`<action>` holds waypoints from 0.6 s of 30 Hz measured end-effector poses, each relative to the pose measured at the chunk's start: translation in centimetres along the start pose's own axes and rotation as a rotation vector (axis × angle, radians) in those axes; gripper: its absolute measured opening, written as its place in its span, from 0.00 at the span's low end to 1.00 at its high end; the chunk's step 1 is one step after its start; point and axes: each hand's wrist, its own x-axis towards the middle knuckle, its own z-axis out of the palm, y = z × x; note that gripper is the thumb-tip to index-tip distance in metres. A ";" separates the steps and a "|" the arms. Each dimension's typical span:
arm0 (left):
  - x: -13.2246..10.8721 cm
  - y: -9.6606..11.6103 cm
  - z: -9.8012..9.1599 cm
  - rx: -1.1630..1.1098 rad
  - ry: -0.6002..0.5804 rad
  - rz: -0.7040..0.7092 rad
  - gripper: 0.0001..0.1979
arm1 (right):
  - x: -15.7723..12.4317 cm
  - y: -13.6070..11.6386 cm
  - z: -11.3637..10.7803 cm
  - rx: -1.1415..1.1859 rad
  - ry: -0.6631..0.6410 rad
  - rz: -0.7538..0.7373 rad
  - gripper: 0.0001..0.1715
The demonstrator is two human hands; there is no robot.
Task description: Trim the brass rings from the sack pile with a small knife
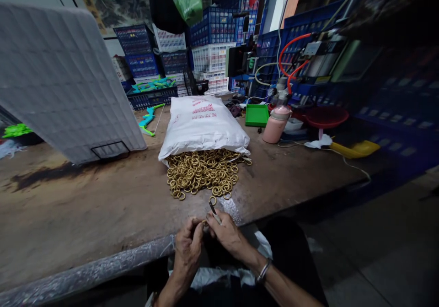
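At the table's front edge my left hand (188, 245) is closed, pinching a small brass-coloured ring (205, 223) between thumb and fingers. My right hand (228, 236) meets it from the right, its fingers wrapped round a slim small knife (214, 212) with a dark pointed end that aims up and away. Just past that tip lies a single loose ring (212, 200). Beyond it, a heap of matching rings (202, 174) spills from the mouth of a white woven sack (206, 124) lying on its side. Most of the held ring is hidden by the fingers.
A large pale ribbed panel (68, 83) leans at left on the wooden table (113, 211). Behind it lies a toy bow (148, 117). A green tray (257, 115), a pink bottle (276, 125) and a yellow scoop (356, 148) stand at right. Stacked crates (212, 57) fill the back.
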 end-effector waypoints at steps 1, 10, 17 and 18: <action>0.0 0.0 0.0 -0.016 -0.008 -0.016 0.09 | 0.0 -0.1 0.0 0.013 -0.007 0.012 0.15; 0.1 2.0 0.0 -0.300 -0.204 -0.422 0.17 | 0.5 0.2 0.3 0.037 0.015 -0.023 0.14; 0.0 1.7 0.1 -0.469 -0.218 -0.382 0.16 | 0.4 0.0 0.2 0.024 -0.010 -0.036 0.14; -0.1 1.7 0.1 -0.493 -0.219 -0.377 0.16 | 0.4 0.0 0.2 0.032 -0.022 -0.046 0.15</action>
